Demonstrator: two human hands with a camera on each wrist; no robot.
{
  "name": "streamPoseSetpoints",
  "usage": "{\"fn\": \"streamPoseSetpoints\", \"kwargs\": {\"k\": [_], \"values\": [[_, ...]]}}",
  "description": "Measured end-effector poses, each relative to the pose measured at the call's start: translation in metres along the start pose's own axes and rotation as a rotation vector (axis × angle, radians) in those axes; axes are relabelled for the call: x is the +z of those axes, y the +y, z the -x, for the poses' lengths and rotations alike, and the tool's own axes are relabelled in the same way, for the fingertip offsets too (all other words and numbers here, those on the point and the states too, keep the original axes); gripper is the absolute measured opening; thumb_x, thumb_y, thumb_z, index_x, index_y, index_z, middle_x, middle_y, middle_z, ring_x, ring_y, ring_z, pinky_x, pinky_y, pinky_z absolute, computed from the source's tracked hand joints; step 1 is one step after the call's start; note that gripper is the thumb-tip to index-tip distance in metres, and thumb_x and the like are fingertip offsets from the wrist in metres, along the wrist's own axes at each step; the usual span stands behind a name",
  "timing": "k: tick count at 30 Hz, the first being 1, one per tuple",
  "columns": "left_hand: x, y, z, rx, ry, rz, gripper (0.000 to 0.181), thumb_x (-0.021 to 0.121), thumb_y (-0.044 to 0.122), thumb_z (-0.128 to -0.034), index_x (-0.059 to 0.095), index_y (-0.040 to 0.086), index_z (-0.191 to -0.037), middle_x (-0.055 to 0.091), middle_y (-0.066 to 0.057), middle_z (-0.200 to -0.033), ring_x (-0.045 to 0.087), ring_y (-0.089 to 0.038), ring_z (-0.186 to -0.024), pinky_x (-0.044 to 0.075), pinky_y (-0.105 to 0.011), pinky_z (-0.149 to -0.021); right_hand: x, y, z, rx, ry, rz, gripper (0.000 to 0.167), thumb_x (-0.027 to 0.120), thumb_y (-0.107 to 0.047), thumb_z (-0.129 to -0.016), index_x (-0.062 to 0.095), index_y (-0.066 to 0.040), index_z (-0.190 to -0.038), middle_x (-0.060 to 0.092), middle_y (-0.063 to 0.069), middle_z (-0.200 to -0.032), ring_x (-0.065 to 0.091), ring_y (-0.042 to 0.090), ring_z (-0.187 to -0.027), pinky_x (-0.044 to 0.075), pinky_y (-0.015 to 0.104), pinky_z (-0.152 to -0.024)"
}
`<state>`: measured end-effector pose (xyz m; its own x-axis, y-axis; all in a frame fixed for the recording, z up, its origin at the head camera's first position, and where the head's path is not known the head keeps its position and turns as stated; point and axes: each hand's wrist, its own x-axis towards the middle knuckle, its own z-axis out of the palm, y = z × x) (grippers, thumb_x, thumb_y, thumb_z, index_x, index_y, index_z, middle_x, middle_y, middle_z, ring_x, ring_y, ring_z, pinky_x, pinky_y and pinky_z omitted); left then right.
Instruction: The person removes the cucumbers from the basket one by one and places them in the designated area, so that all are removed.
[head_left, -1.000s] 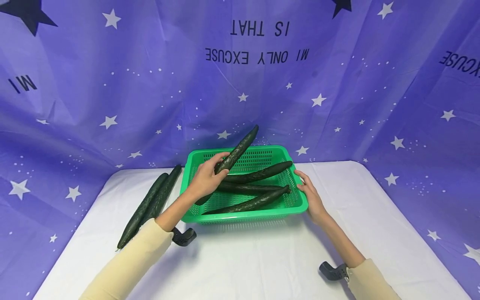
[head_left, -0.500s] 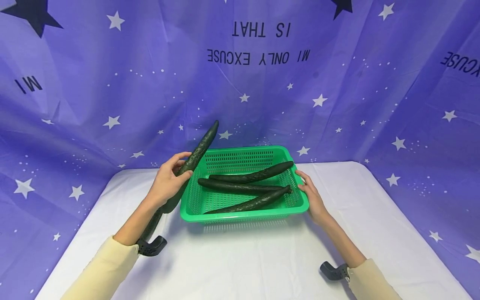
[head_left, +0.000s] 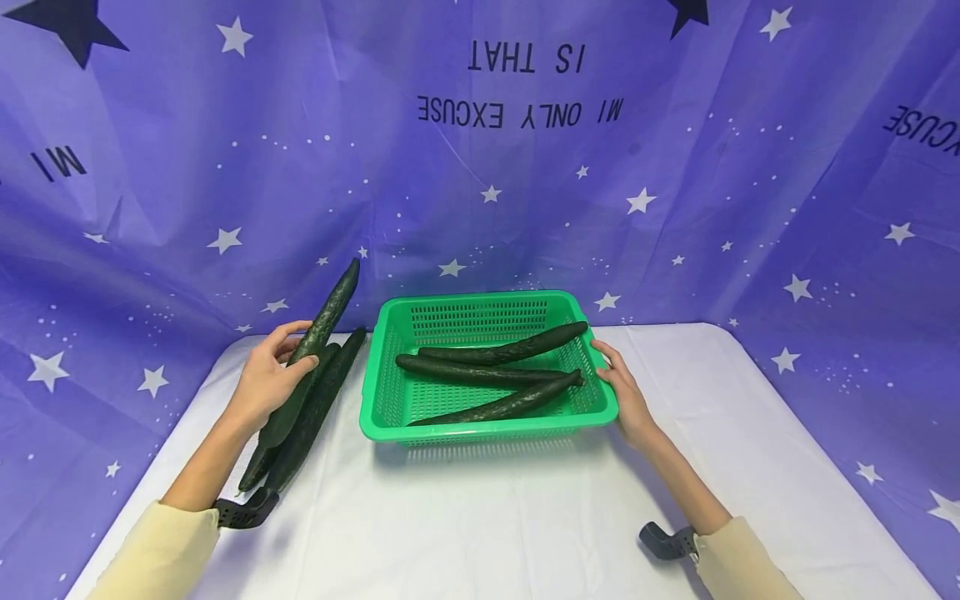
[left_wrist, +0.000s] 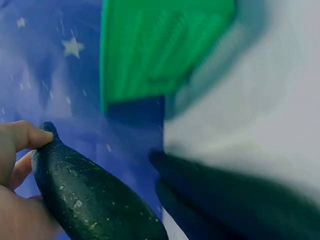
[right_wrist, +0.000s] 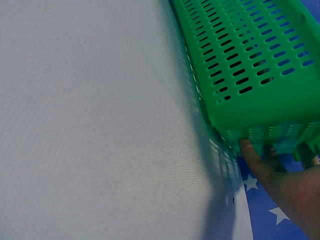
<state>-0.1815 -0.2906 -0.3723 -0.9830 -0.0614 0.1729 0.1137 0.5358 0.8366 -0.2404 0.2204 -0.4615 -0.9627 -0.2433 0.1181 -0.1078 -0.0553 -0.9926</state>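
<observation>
Left hand (head_left: pixel 266 379) pinches dark green cucumber (head_left: pixel 330 312) between thumb and fingers; cucumber extends past grip at both ends. Just beside that grip, two more cucumbers (head_left: pixel 318 412) on white tablecloth (head_left: pixel 480 533). Right of grip, apart, green perforated plastic basket (head_left: pixel 480 432) holding three cucumbers (head_left: pixel 480 372). Right hand (head_left: pixel 628 408) touches basket's far end, fingers fairly straight.

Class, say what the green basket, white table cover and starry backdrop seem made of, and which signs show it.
Green basket: probably moulded plastic, smooth and slightly glossy, with regular slots through its walls.
White table cover: apparently fabric, matt, with faint creases.
Starry backdrop: likely thin printed cloth, faintly sheeny, hanging in folds.
</observation>
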Motion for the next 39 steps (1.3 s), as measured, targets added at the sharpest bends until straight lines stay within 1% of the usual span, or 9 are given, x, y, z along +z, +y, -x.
{"fn": "streamPoseSetpoints", "kwargs": {"k": [12, 14, 17, 20, 23, 27, 31, 34, 39], "values": [[-0.029, -0.067, 0.009, -0.143, -0.002, -0.059, 0.06, 0.059, 0.009, -0.0977, 0.035, -0.003, -0.152, 0.04, -0.041, -0.137, 0.041, -0.054, -0.127, 0.041, -0.06, -0.094, 0.001, 0.0, -0.001, -0.006, -0.008, -0.023, 0.05, 0.03, -0.013, -0.107, 0.025, -0.012, -0.157, 0.031, 0.023, -0.15, 0.066, 0.017, -0.091, 0.057, 0.028, -0.072], [-0.03, -0.075, 0.011, -0.153, -0.005, -0.066, 0.06, 0.06, 0.008, -0.0967, 0.037, -0.004, -0.15, 0.045, -0.04, -0.133, 0.051, -0.047, -0.118, 0.048, -0.052, -0.088, 0.0, 0.0, 0.0, -0.005, -0.008, -0.025, 0.05, 0.03, -0.014, -0.107, 0.024, -0.012, -0.157, 0.031, 0.023, -0.15, 0.066, 0.017, -0.091, 0.057, 0.027, -0.072], [-0.032, -0.085, 0.014, -0.159, -0.008, -0.059, 0.058, 0.062, 0.004, -0.0947, 0.04, -0.007, -0.147, 0.055, -0.035, -0.122, 0.062, -0.026, -0.093, 0.053, -0.035, -0.073, 0.0, 0.0, 0.0, -0.005, -0.008, -0.023, 0.05, 0.03, -0.014, -0.108, 0.024, -0.012, -0.157, 0.032, 0.024, -0.15, 0.066, 0.017, -0.091, 0.056, 0.027, -0.072], [-0.032, -0.093, 0.016, -0.169, -0.012, -0.043, 0.056, 0.063, 0.002, -0.0935, 0.042, -0.008, -0.144, 0.06, -0.03, -0.114, 0.059, -0.009, -0.075, 0.052, -0.027, -0.062, -0.001, 0.001, 0.0, -0.005, -0.011, -0.014, 0.05, 0.03, -0.015, -0.107, 0.024, -0.012, -0.157, 0.03, 0.023, -0.151, 0.065, 0.017, -0.093, 0.056, 0.027, -0.073], [-0.033, -0.1, 0.017, -0.179, -0.018, -0.052, 0.056, 0.063, 0.003, -0.0937, 0.042, -0.008, -0.144, 0.06, -0.031, -0.115, 0.057, -0.004, -0.076, 0.051, -0.025, -0.063, 0.0, 0.001, 0.0, -0.006, -0.003, -0.005, 0.05, 0.031, -0.014, -0.107, 0.025, -0.012, -0.157, 0.03, 0.023, -0.151, 0.065, 0.017, -0.093, 0.056, 0.027, -0.073], [-0.031, -0.107, 0.018, -0.201, -0.033, -0.073, 0.056, 0.063, 0.003, -0.0938, 0.042, -0.009, -0.144, 0.056, -0.036, -0.12, 0.059, -0.007, -0.082, 0.052, -0.027, -0.064, 0.0, 0.001, 0.0, -0.004, -0.002, -0.002, 0.051, 0.031, -0.014, -0.107, 0.025, -0.012, -0.157, 0.029, 0.025, -0.151, 0.065, 0.017, -0.093, 0.056, 0.027, -0.073], [-0.029, -0.11, 0.017, -0.193, -0.053, -0.108, 0.056, 0.063, 0.005, -0.0937, 0.042, -0.008, -0.144, 0.052, -0.04, -0.124, 0.062, -0.029, -0.099, 0.052, -0.029, -0.07, 0.0, 0.001, 0.0, -0.005, -0.004, -0.012, 0.05, 0.031, -0.014, -0.107, 0.024, -0.012, -0.157, 0.03, 0.024, -0.151, 0.065, 0.018, -0.093, 0.056, 0.027, -0.073], [-0.027, -0.111, 0.015, -0.185, -0.074, -0.127, 0.057, 0.064, 0.006, -0.0941, 0.042, -0.008, -0.145, 0.047, -0.043, -0.129, 0.053, -0.048, -0.116, 0.05, -0.039, -0.081, 0.0, 0.0, 0.0, -0.01, -0.009, -0.028, 0.05, 0.031, -0.014, -0.108, 0.024, -0.012, -0.157, 0.03, 0.022, -0.152, 0.065, 0.018, -0.094, 0.056, 0.027, -0.073], [-0.026, -0.114, 0.014, -0.191, -0.098, -0.123, 0.057, 0.062, 0.007, -0.0953, 0.04, -0.009, -0.146, 0.043, -0.044, -0.133, 0.044, -0.053, -0.125, 0.043, -0.056, -0.094, -0.001, 0.001, 0.0, -0.014, -0.013, -0.027, 0.05, 0.03, -0.014, -0.108, 0.024, -0.011, -0.157, 0.03, 0.021, -0.151, 0.065, 0.017, -0.094, 0.056, 0.027, -0.073]]}}
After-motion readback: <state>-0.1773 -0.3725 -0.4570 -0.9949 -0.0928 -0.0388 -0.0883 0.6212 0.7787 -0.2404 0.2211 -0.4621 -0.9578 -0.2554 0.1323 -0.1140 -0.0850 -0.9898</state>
